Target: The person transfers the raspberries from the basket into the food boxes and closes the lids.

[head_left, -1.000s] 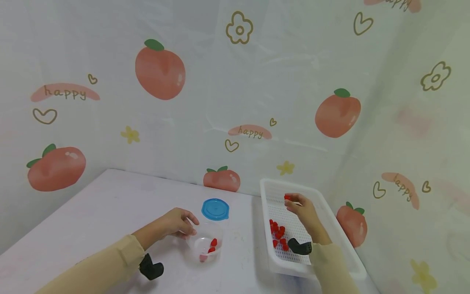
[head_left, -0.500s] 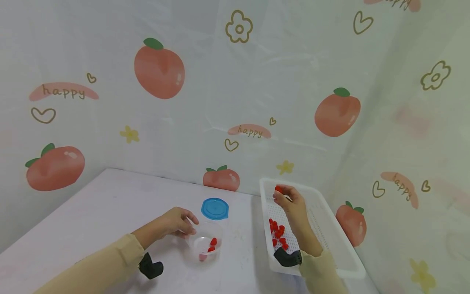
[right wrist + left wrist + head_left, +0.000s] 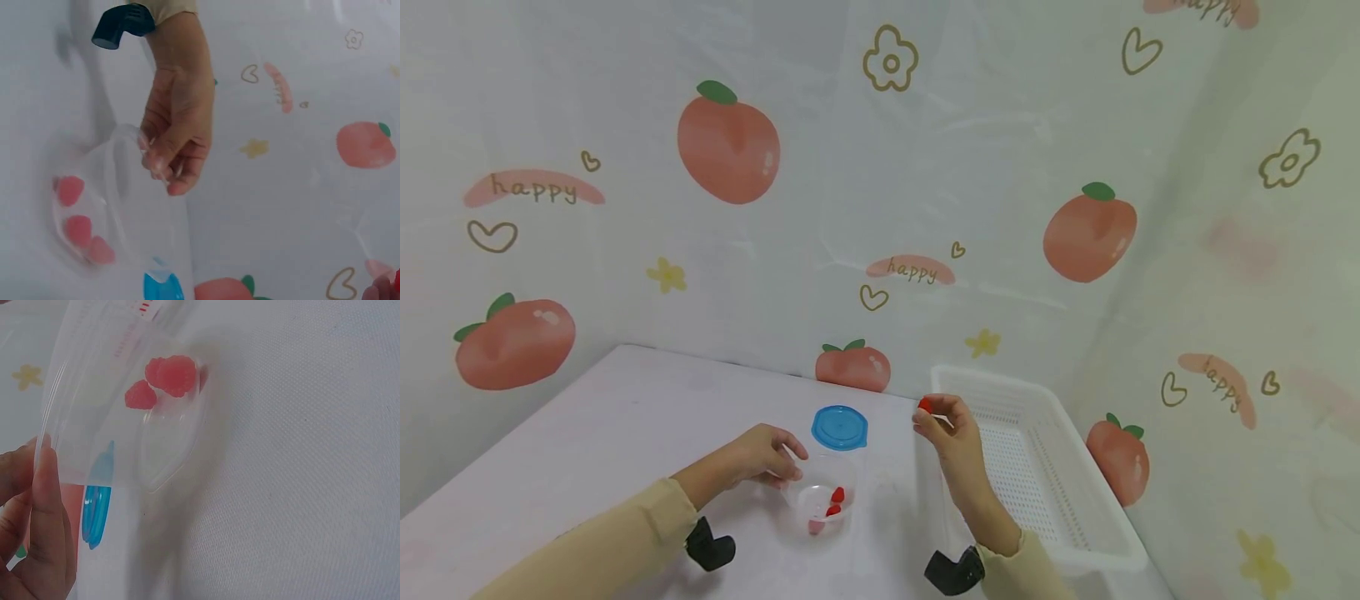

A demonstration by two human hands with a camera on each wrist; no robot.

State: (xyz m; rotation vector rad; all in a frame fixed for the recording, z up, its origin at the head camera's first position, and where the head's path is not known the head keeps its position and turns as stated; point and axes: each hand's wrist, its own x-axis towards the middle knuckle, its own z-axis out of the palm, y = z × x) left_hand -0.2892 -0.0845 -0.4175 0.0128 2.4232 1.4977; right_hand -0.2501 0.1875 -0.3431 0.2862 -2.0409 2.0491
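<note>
My left hand [image 3: 763, 454] pinches the near-left rim of a clear plastic container [image 3: 94, 419], thumb and fingers on either side of its wall. Inside it lie several red raspberries [image 3: 176, 375], gathered at one side of the bottom. My right hand [image 3: 961, 454] holds a single raspberry [image 3: 925, 405] between thumb and fingertips, above the table near the basket's left edge. At the right wrist view's lower right corner, only a bit of that hand [image 3: 379, 290] shows. A white perforated basket [image 3: 1093, 468] stands behind the right forearm, which hides its left part.
A blue lid [image 3: 839, 427] lies on the white table [image 3: 647, 400], just beyond the container. Behind stands a white cloth backdrop [image 3: 820, 167] printed with peaches. Black wrist camera mounts [image 3: 710, 546] stick out at both wrists.
The right hand has moved left with the raspberry, from over the basket to its left edge. Its forearm now covers the raspberries seen in the basket before. My left hand has stayed put.
</note>
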